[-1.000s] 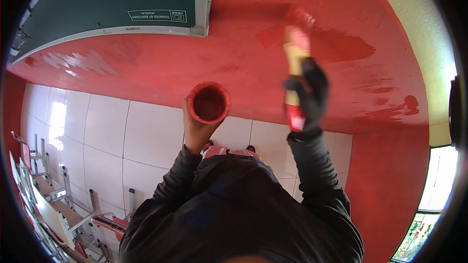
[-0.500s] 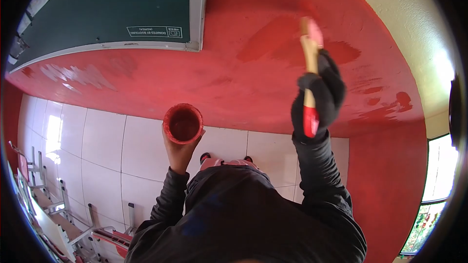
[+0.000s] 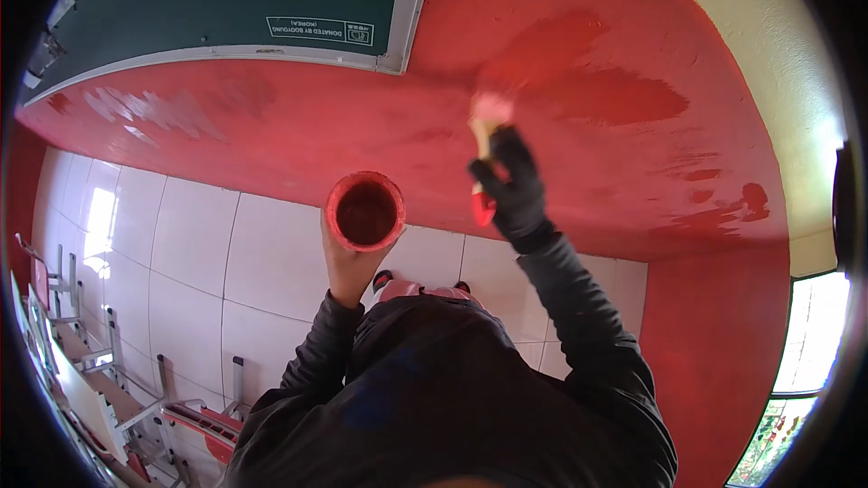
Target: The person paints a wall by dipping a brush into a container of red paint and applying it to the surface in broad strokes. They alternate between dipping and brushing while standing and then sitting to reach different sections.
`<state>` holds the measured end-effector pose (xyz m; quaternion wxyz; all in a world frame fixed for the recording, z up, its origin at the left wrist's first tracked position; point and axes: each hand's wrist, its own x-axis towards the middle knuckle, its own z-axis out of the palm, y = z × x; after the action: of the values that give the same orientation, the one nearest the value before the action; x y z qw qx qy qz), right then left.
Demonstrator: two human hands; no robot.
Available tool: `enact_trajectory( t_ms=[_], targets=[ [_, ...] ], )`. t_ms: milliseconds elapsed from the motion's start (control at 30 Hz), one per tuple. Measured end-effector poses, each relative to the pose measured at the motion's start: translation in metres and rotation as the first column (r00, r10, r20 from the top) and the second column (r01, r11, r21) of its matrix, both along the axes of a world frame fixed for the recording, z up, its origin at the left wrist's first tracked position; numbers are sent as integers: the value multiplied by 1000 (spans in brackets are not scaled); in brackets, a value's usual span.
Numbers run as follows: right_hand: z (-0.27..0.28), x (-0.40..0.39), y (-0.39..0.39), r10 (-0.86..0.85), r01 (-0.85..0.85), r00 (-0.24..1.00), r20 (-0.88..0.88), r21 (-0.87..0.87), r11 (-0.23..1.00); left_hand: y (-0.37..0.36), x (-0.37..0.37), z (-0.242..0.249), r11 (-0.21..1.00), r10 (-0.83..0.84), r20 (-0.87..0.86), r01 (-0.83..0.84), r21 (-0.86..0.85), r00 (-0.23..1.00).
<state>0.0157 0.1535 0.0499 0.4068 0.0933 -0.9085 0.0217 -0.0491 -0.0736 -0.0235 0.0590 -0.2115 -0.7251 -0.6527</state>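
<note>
A red-coated cup (image 3: 365,211) with dark red paint inside is held upright in my bare left hand (image 3: 351,264), its fingers wrapped round the far side and partly hidden. My right hand (image 3: 514,188), in a black glove, grips a paintbrush (image 3: 485,137) with a pale wooden handle and a red end. The bristles look pinkish and blurred, at the red wall (image 3: 362,140). Wet, darker red patches (image 3: 624,98) show on the wall to the right of the brush.
A green board (image 3: 235,0) with a grey frame is on the wall at upper left. Stacked chairs (image 3: 99,370) stand at lower left on the white tiled floor (image 3: 271,262). A window (image 3: 809,334) is at the right, below a cream wall (image 3: 768,63).
My right hand and the brush have moved left and somewhat lower along the wall. The cup and my left hand appear slightly further right and up. The view has shifted a little.
</note>
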Motion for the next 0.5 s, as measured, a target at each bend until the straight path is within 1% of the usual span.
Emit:
enact_trajectory(
  t_ms=[33,67,100,133,167,200,233,267,300,333,367,400,433,467,500],
  targets=[
    [-22,1,-3,3,-3,1000,1,4,1000,-1,1,-1,1000,2,-39,-3,-20,999],
    [-44,3,-6,57,-55,991,122,-17,998,-2,2,-2,999,6,-78,-9,-39,997],
    [-47,2,-12,112,-105,964,239,-44,994,-3,2,-1,999,11,-77,-14,-36,997],
    [-46,1,-12,118,-111,964,240,-41,993,-4,2,0,999,6,-91,-10,-45,996],
    [-45,1,-12,107,-70,976,190,-192,979,-6,3,0,998,0,-103,-6,-56,995],
    [-36,2,-16,82,-27,986,146,-346,938,-8,4,-2,998,0,-97,-6,-61,995],
    [-10,1,-14,92,-46,993,79,-458,888,-9,4,-4,998,-19,-11,18,-57,1000],
    [21,-1,-13,99,-98,995,-25,-528,844,-10,4,-6,998,-38,73,42,-50,997],
    [51,0,-9,-3,-42,993,-121,-365,930,-11,5,-6,998,-40,75,44,-52,996],
    [65,1,-7,15,-127,967,-256,-427,895,-11,7,-5,999,-40,111,41,-8,993],
    [76,0,-9,15,-126,967,-254,-426,896,-10,9,-4,999,-41,147,36,37,988],
    [85,-2,-10,-12,-88,929,-370,-251,964,-9,10,-2,999,-41,148,36,40,988],
    [89,-2,-10,-15,-23,875,-484,-73,997,-9,12,1,999,-31,131,26,46,991],
    [71,-3,-8,-18,-55,913,-408,-165,985,-9,13,3,999,-22,115,16,52,993],
    [37,-9,-2,9,-100,958,-286,-303,948,-8,13,1,998,-22,115,16,55,993]
  ],
)
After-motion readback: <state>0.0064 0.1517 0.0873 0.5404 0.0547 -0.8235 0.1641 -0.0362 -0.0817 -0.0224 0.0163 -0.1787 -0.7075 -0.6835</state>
